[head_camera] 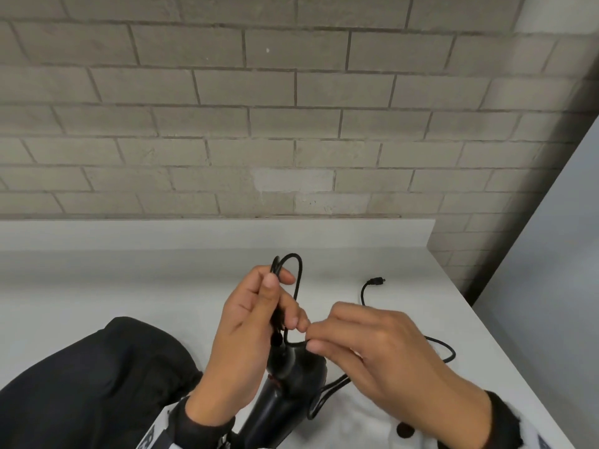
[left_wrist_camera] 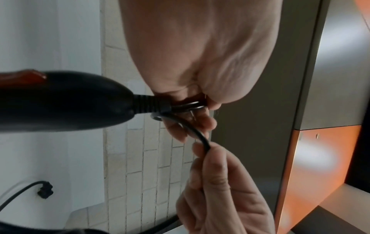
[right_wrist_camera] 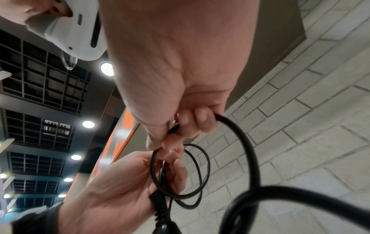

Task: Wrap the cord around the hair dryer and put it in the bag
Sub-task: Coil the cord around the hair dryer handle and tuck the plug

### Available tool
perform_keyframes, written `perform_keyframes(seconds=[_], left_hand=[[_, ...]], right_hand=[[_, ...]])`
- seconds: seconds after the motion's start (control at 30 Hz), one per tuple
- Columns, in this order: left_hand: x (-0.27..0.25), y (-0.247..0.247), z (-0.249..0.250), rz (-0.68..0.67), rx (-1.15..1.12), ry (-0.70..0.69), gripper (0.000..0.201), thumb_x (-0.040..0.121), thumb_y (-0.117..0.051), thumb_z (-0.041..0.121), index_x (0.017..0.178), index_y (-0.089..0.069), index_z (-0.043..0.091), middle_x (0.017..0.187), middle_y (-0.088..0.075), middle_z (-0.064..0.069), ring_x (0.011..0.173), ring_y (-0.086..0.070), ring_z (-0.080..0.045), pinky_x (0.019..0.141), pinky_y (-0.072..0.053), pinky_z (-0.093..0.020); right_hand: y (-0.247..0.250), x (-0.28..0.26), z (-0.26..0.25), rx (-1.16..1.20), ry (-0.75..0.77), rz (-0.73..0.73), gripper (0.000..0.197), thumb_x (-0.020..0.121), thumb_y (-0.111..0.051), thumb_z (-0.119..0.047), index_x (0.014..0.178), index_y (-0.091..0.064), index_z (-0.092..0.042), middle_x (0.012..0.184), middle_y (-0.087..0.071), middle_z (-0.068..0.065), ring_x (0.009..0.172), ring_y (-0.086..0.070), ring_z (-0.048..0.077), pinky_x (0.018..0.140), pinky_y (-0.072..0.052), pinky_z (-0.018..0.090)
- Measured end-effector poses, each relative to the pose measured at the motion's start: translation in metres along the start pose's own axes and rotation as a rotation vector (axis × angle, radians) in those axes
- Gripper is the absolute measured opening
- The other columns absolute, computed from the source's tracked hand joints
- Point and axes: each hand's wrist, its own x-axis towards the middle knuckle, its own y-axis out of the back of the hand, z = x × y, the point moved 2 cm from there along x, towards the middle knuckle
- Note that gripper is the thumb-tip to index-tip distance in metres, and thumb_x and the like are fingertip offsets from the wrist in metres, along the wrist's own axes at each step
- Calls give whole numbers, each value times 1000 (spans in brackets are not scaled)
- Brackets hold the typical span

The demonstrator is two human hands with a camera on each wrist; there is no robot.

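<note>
The black hair dryer (head_camera: 278, 403) lies low on the white table (head_camera: 129, 280), its handle end pointing up towards my hands. My left hand (head_camera: 278, 286) grips a small bundle of loops of the black cord (head_camera: 299, 270) just above the strain relief (left_wrist_camera: 148, 104). Next to it, my right hand (head_camera: 312, 338) pinches the cord (left_wrist_camera: 198, 136) between thumb and fingers. Slack cord (head_camera: 444, 348) trails over the table to the right. Its plug (head_camera: 376, 281) lies loose there. The black bag (head_camera: 97, 377) sits to the left of the dryer.
A grey brick wall (head_camera: 291, 124) rises behind a low white ledge (head_camera: 227, 233) at the table's back. The table's right edge (head_camera: 505, 351) runs diagonally towards me, with a pale floor beyond. In the right wrist view, ceiling lights and a white headset show above.
</note>
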Motion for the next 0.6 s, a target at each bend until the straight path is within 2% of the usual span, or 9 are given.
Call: perform_keyframes(seconds=[0.1,0.2,0.27,0.33,0.4,0.43,0.53,0.6], left_hand=[[-1,-1,1,-54,74,-19,32,100,-47,38,97,-61,9,61,-58,-9,62,-60,-19,67,-50,-23],[-4,-6,1,-134,115,-15,31,96,-45,37,94,-60,10,60,-58,-11,58,-59,-25,66,-48,-30],[-7,-10,2,-184,132,-16,30,97,-44,37,89,-61,14,57,-54,-11,54,-53,-25,64,-47,-33],[-8,-13,3,-212,120,-3,30,98,-43,37,81,-60,18,54,-48,-8,50,-45,-23,59,-44,-30],[-7,-13,2,-208,51,57,32,96,-45,36,75,-58,17,52,-39,-4,48,-34,-19,55,-38,-28],[-6,-12,1,-207,11,92,32,95,-46,36,74,-58,15,53,-35,-3,48,-30,-17,54,-35,-29],[-4,-10,1,-203,-62,157,32,93,-50,36,73,-58,12,53,-29,0,48,-25,-13,52,-31,-28],[-1,-8,1,-200,-84,185,32,92,-51,36,73,-59,12,52,-28,2,46,-24,-12,50,-33,-26]], right_hand=[[7,7,6,143,-11,53,20,98,-53,-40,99,-70,-31,74,-52,-13,62,-47,3,52,-46,28],[11,14,7,254,-1,143,20,98,-57,-34,93,-74,-24,76,-54,-16,64,-47,0,56,-45,22],[11,18,7,302,0,215,14,95,-62,-27,92,-74,-20,77,-57,-15,66,-52,2,60,-44,18],[8,20,8,331,-8,271,8,91,-68,-22,93,-74,-17,78,-61,-9,65,-56,8,61,-45,18],[4,22,10,357,-53,314,8,88,-72,-23,93,-72,-16,83,-61,-7,61,-52,10,61,-43,17],[2,23,12,380,-97,313,13,88,-72,-28,97,-68,-19,90,-59,-10,62,-51,11,62,-42,15],[-5,22,16,431,-165,131,42,88,-64,-43,126,-48,-32,127,-41,-15,82,-53,7,75,-42,11],[-9,20,20,409,-134,-16,51,94,-60,-36,140,-39,-29,138,-36,-14,100,-50,0,84,-39,10]])
